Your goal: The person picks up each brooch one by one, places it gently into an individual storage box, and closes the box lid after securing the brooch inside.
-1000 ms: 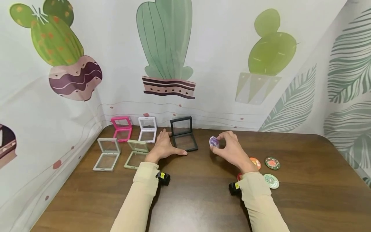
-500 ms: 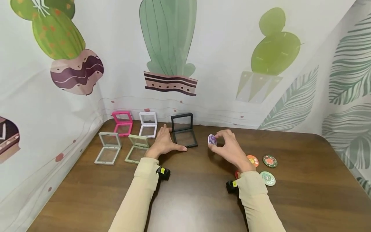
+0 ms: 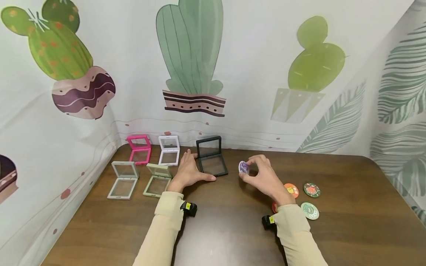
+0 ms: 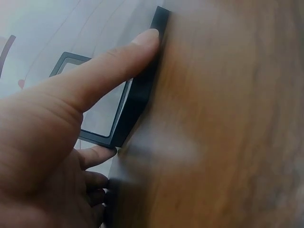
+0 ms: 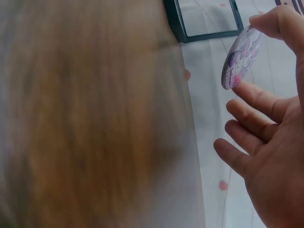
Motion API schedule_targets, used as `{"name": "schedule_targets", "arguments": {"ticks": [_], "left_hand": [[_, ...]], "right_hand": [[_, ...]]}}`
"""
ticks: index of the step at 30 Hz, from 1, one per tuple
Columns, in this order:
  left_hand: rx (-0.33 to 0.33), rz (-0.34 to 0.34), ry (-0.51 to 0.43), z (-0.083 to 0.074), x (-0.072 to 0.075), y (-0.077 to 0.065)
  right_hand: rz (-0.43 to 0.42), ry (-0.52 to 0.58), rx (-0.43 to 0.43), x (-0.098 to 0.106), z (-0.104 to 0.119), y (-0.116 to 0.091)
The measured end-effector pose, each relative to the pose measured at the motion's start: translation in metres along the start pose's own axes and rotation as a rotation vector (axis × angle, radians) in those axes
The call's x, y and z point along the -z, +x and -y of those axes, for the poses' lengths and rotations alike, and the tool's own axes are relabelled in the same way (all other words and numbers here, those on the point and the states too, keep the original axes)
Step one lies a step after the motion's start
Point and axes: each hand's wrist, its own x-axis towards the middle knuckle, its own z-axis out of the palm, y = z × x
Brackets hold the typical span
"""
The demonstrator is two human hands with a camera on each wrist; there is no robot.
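Note:
A black hinged display frame (image 3: 213,165) stands unfolded on the table, its clear-windowed lid raised toward the wall. My left hand (image 3: 189,171) holds it by the left side, thumb at the front edge and index fingertip at the hinge corner, as the left wrist view shows at the black frame (image 4: 137,85). To its right, my right hand (image 3: 264,175) pinches a round purple-and-white badge (image 3: 244,167) by its edge between thumb and index finger. The badge (image 5: 241,57) is held on edge above the table, and the other fingers stay spread apart from it.
On the left, pink (image 3: 139,162), white (image 3: 169,163), grey (image 3: 121,198) and green (image 3: 151,194) frames stand unfolded. Orange (image 3: 291,190), dark green (image 3: 312,190) and light green (image 3: 310,210) badges lie near my right wrist, with a red one (image 3: 274,207) partly hidden. A cactus-print cloth (image 3: 246,111) backs the table.
The head view tilts slightly and shifts the whole scene. Both hands keep their places, the right with the badge and the left at the black frame.

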Motion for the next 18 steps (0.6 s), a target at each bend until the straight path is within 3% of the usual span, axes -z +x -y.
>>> {"name": "schedule_targets", "arguments": {"ticks": [9, 18], "left_hand": [[0.005, -0.031, -0.008, -0.002, 0.006, -0.002], [0.019, -0.023, -0.012, -0.001, -0.002, -0.002]], "right_hand": [[0.003, 0.032, 0.045, -0.006, 0.013, 0.022], [0.017, 0.044, 0.031, -0.007, 0.022, 0.034]]}}
